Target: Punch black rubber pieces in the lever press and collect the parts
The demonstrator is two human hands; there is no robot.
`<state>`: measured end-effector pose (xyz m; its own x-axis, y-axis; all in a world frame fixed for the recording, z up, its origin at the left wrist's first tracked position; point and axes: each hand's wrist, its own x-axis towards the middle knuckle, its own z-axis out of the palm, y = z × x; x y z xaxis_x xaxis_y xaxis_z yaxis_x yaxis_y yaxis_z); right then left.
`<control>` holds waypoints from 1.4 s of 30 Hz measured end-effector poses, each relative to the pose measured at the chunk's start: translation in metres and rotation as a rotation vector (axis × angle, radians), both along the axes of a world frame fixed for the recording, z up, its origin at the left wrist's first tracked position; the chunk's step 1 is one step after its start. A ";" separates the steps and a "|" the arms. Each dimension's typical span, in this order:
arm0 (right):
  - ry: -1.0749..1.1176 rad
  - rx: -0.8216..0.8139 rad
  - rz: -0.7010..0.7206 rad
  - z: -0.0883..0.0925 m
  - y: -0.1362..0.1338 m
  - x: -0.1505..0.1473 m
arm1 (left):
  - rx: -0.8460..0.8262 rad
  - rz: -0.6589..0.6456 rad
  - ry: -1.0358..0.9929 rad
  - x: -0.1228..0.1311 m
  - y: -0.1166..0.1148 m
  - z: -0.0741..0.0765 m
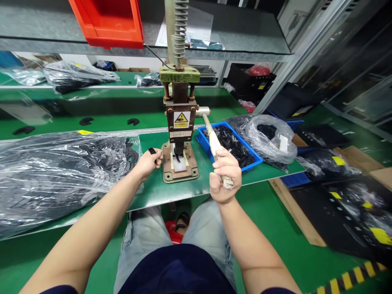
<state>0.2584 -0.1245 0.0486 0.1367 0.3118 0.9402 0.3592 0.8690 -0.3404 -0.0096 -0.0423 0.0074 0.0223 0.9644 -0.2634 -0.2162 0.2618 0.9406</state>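
Note:
A small hand press (180, 122) with a spring column and a yellow warning label stands on the green bench (153, 192). My right hand (225, 175) is closed round the end of its pale lever handle (213, 141), pulled down toward me. My left hand (150, 161) sits just left of the press base, fingers curled on a small black part (152, 151). A black curved piece (177, 155) lies on the white pad under the ram.
A large clear bag of black curved parts (61, 171) lies left of the press. A blue tray of small black pieces (232, 145) and another plastic bag (266, 139) sit to the right. A red bin (107, 22) is on the shelf above. Cardboard and black trays (337, 204) cover the floor at right.

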 end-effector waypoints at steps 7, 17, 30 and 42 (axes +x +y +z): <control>-0.004 -0.010 -0.047 0.001 0.000 -0.001 | -0.152 -0.034 -0.251 -0.027 -0.002 0.000; 0.001 0.006 -0.036 -0.001 0.001 0.000 | -0.025 -0.067 -0.043 -0.016 -0.001 -0.013; -0.009 -0.003 -0.061 -0.002 0.002 0.000 | -0.013 -0.224 0.263 0.002 0.021 -0.011; 0.014 0.011 -0.050 -0.001 0.003 -0.001 | -0.007 -0.262 0.296 0.001 0.033 -0.011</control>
<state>0.2572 -0.1217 0.0480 0.1647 0.2936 0.9416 0.3979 0.8538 -0.3358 -0.0087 -0.0091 -0.0039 0.1894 0.9344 -0.3017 0.1394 0.2785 0.9503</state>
